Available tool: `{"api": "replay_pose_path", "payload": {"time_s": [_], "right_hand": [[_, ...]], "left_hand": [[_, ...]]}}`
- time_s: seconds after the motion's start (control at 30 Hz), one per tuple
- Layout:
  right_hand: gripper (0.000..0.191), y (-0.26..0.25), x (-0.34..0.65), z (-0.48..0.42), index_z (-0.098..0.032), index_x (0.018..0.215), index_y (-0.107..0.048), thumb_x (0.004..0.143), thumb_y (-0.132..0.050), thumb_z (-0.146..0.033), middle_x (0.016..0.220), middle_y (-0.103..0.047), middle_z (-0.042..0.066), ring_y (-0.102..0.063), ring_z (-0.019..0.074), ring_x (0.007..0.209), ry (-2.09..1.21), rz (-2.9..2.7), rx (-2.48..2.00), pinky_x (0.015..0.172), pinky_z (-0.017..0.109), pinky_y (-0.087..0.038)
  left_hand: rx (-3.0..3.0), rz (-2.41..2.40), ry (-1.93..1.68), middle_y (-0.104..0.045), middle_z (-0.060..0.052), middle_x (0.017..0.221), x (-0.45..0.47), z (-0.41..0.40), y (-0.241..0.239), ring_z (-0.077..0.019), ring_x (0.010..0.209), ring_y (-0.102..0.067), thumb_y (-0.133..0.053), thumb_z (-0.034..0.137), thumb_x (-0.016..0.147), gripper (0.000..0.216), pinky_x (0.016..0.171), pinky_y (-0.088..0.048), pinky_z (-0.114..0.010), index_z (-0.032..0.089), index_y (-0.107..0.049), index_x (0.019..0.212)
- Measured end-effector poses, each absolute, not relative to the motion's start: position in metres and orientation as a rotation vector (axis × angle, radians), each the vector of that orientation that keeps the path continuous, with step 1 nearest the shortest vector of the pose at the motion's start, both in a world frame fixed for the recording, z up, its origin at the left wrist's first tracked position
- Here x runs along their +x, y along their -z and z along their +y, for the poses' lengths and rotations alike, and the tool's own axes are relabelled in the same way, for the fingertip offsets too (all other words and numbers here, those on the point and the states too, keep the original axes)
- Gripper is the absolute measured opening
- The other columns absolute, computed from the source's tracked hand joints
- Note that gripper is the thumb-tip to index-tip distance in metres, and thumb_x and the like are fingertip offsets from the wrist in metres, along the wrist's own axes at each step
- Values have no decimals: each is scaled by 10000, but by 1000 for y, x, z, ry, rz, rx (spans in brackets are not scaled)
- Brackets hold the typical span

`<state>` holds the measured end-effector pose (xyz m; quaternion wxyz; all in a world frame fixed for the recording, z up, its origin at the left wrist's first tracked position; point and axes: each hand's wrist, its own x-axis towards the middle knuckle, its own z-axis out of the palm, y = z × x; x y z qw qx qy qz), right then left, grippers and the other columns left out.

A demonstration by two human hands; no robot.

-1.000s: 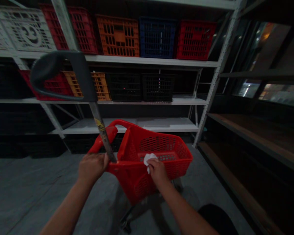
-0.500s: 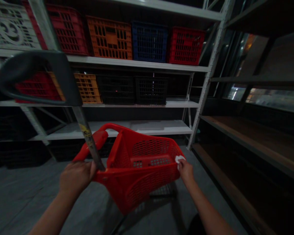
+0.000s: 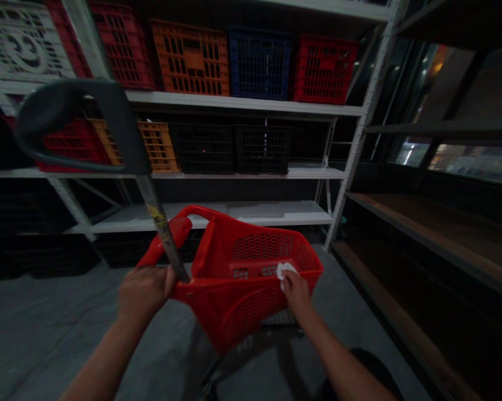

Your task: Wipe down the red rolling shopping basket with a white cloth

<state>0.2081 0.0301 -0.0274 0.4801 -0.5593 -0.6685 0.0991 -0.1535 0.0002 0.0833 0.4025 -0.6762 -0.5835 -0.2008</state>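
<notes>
A red plastic shopping cart (image 3: 251, 312) with mesh walls stands on the floor in front of me. My left hand (image 3: 144, 292) is closed around the red handle (image 3: 165, 239) at the cart's left end, beside a metal pole. In my right hand (image 3: 296, 289) is a crumpled white cloth (image 3: 285, 270), pinched between the fingers and pressed over the near rim of the basket, towards its right part. I cannot tell whether the cloth is fabric or paper.
A metal pole with a dark grey loop handle (image 3: 129, 128) rises at the left. Behind the cart, a white shelf rack (image 3: 234, 102) bears an orange crate (image 3: 192, 58), a blue crate (image 3: 259, 64) and several others. Brown shelves (image 3: 426, 236) run along the right.
My right hand has slid the cloth leftward along the near rim, away from the basket's right corner. The left hand keeps its grip on the handle. The view has shifted slightly.
</notes>
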Motion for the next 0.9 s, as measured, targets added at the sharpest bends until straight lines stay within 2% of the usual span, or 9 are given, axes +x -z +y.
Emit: {"api": "replay_pose_path", "payload": {"time_s": [0.17,0.3,0.47,0.6,0.77,0.83,0.9], "right_hand": [[255,-21,66,7,-199,874,-618,724,-447,-83,906,-642,42,-571,170,883,-416,-1752,-995,848,308,-431],[246,-35,39,7,-177,881,-609,722,-458,-68,922,-628,55,-540,173,925,-374,-1866,-878,887,317,-400],[261,6,123,22,-175,871,-614,723,-422,-78,866,-626,70,-555,181,865,-253,-1800,-1117,826,335,-439],[287,47,228,34,-145,923,-617,733,-402,-142,958,-631,107,-563,204,921,-119,-1669,-1311,851,374,-433],[302,63,320,47,-143,878,-626,689,-401,-212,950,-647,114,-587,228,884,-65,-1450,-1508,840,399,-432],[290,58,334,48,-136,838,-629,677,-415,-249,907,-651,129,-594,241,844,-86,-1385,-1565,805,391,-440],[275,49,333,41,-130,802,-622,677,-441,-295,845,-646,133,-593,246,788,-114,-1306,-1600,751,374,-450]], "left_hand": [[-1715,-1500,543,-626,-54,544,-149,-3,-83,-187,576,-566,-382,362,808,402,608,-345,-311,181,-611,531],[-1725,-1498,539,-627,-64,551,-153,0,-82,-190,580,-568,-366,349,813,409,625,-353,-313,170,-619,546],[-1734,-1474,534,-632,-58,563,-165,5,-82,-190,575,-561,-364,348,817,409,632,-358,-314,181,-602,529],[-1767,-1446,557,-635,-45,558,-170,8,-81,-178,580,-563,-381,347,816,405,635,-365,-309,188,-587,505],[-1800,-1455,513,-633,-30,585,-170,11,-83,-172,617,-566,-365,364,828,409,664,-388,-317,183,-577,528],[-1822,-1488,509,-633,-32,638,-170,10,-90,-182,680,-570,-353,354,833,376,732,-401,-347,174,-581,595],[-1794,-1551,644,-639,-68,813,-168,4,-98,-214,823,-565,-357,336,829,304,803,-403,-387,150,-590,767]]}}
